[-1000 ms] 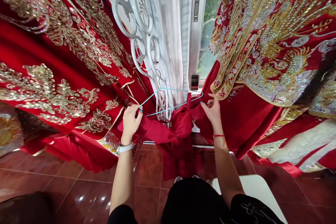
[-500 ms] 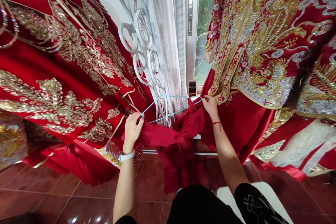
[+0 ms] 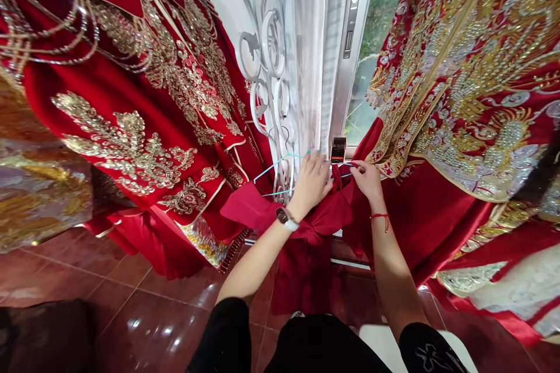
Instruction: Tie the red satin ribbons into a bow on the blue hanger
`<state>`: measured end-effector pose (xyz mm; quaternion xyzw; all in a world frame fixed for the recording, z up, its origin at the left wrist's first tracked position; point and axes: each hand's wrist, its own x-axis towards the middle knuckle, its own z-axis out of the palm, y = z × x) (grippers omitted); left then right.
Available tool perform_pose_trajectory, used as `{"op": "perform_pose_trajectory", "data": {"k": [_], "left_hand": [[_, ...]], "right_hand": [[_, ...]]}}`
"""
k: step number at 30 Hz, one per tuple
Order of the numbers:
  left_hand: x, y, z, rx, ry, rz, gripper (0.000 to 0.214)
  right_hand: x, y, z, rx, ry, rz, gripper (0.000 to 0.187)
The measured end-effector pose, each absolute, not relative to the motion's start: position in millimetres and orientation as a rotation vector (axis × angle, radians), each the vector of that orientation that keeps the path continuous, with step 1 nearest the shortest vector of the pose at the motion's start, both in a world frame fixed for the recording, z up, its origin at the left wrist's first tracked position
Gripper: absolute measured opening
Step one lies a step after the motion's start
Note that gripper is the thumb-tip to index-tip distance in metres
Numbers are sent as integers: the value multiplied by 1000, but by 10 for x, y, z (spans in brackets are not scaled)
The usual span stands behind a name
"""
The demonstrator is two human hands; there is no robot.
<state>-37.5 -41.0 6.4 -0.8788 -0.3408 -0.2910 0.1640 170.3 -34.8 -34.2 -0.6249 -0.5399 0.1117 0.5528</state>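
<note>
Dress (image 3: 312, 245), 1, red: slung on the hanger (image 3: 271, 168), 1, pale blue, below and to both sides of the left hand (image 3: 311, 180).
Progress: left shoulder appears to meet the hanger's left end, no hand there; middle, covered by the left hand; right end, bunched beside the right hand (image 3: 368, 179), judged unsettled, arranging apparently left.
Left hand: fingers extended, thumb apart; fingertip hold cannot be told.
Right hand: thumb and finger pinched on the dress at the hanger's right end.
Materials:
Gown (image 3: 100, 93), well left of the left hand: red cloth, gold sequin sprays, looped bead strings.
Hanger: thin, wire-like, triangular.
Scrollwork (image 3: 265, 46), beyond the left hand: white rings.
Dress: plain, satin-like; pleats gathered below the left hand.
Jacket (image 3: 459, 87), right of the right hand: dense gold and silver embroidery, beads, piped hem.
</note>
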Motion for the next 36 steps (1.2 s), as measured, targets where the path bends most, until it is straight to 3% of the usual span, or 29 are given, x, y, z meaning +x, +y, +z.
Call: {"op": "perform_pose_trajectory", "data": {"k": [4,18,25,32,36], "left_hand": [[-89,-189,193,-2588,-1022,-607,25],[-79,-116,140,-2664,-1199,-670,22],[-151,-132,193,-2685,-1102,-539,22],[-162,-131,181,-2665,-1086,-499,23],[-151,-107,168,-2646,-1155,-526,21]], "right_hand": [[1716,-452,-302,-1455,-1359,330,34],[1230,-380,-110,-1446,-1381,315,19],[1231,-506,-366,-1297,-1439,535,42],[1379,-470,-386,-1482,-1509,14,26],[1357,-357,-379,-1338,-1530,112,14]]}}
